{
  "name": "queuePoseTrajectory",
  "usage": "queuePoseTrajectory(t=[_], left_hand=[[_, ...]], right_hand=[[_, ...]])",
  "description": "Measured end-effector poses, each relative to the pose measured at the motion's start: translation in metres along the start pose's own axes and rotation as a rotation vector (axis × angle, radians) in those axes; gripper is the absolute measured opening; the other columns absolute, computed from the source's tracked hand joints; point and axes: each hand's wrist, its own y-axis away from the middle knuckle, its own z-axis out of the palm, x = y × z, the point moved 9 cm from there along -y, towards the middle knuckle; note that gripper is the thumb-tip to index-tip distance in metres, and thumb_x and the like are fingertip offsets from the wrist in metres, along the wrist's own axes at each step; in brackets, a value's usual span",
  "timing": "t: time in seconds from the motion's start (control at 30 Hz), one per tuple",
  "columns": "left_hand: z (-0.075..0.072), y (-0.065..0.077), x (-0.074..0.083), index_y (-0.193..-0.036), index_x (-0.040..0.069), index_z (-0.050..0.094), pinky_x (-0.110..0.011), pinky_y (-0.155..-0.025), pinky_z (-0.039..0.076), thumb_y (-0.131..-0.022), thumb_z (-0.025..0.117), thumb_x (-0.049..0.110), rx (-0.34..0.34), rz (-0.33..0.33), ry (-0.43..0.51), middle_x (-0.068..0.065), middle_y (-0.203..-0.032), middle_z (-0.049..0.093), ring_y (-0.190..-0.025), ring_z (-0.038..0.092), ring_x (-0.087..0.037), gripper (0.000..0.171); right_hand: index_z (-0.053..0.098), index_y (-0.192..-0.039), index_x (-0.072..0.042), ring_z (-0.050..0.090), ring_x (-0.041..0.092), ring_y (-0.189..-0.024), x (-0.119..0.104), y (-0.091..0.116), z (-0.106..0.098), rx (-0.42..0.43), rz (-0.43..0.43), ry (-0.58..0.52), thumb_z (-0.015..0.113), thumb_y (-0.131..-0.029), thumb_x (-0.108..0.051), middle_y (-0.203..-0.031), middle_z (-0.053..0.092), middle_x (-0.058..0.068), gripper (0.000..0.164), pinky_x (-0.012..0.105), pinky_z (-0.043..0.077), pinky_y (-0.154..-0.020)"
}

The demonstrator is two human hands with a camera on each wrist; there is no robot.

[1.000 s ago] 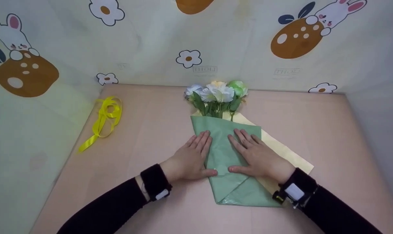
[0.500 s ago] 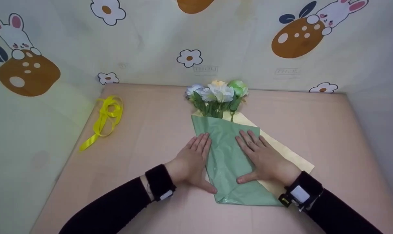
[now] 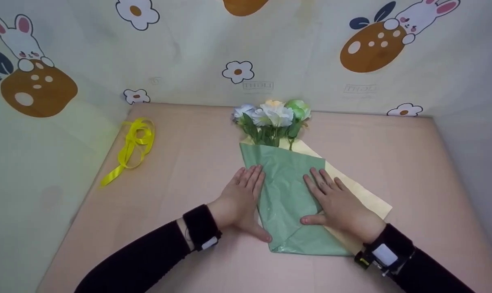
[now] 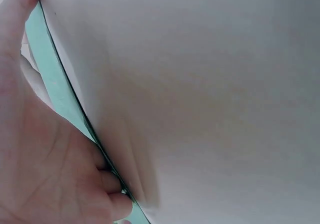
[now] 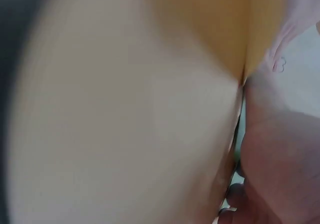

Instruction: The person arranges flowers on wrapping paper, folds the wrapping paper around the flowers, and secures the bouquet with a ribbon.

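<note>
A bouquet of artificial flowers (image 3: 274, 116) in blue, white and green lies on the table, its stems tucked under green wrapping paper (image 3: 288, 183). Beneath the green layer, a cream sheet (image 3: 361, 189) sticks out along the right side. My left hand (image 3: 241, 201) rests along the paper's left edge, fingers straight and thumb stretched toward the lower corner. In the left wrist view its fingers lie at the green edge (image 4: 60, 79). My right hand (image 3: 337, 201) lies flat with spread fingers on the right part of the green paper, overlapping the cream sheet.
A loosely looped yellow ribbon (image 3: 134, 148) lies at the table's left side. The pinkish table (image 3: 189, 134) meets a patterned cloth backdrop (image 3: 189, 53) at its far edge. Both wrists wear black bands with small devices.
My right hand has slid right over the green paper, away from the left hand. The left thumb has moved down toward the lower corner; the left fingers stay at the edge.
</note>
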Motion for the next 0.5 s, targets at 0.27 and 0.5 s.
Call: queuePoseTrajectory(t=[0.27, 0.5], left_hand=[[-0.016, 0.002, 0.017, -0.175, 0.008, -0.004, -0.050, -0.136, 0.006, -0.072, 0.056, 0.104, 0.136, 0.156, -0.008, -0.015, -0.183, -0.010, -0.169, -0.006, -0.028, 0.153], [-0.010, -0.006, 0.021, -0.177, 0.019, 0.000, -0.050, -0.136, 0.007, -0.075, 0.056, 0.103, 0.091, 0.193, -0.010, -0.009, -0.184, -0.009, -0.170, -0.004, -0.023, 0.144]], right_hand=[[0.025, -0.171, 0.003, 0.018, 0.054, -0.162, -0.003, 0.002, -0.002, 0.006, -0.003, 0.024, 0.066, -0.095, -0.076, -0.177, 0.017, 0.031, 0.117, 0.074, 0.027, -0.123], [0.031, -0.168, 0.006, 0.025, 0.055, -0.160, 0.006, 0.012, -0.011, 0.014, 0.006, -0.024, 0.066, -0.097, -0.075, -0.175, 0.025, 0.032, 0.113, 0.073, 0.033, -0.121]])
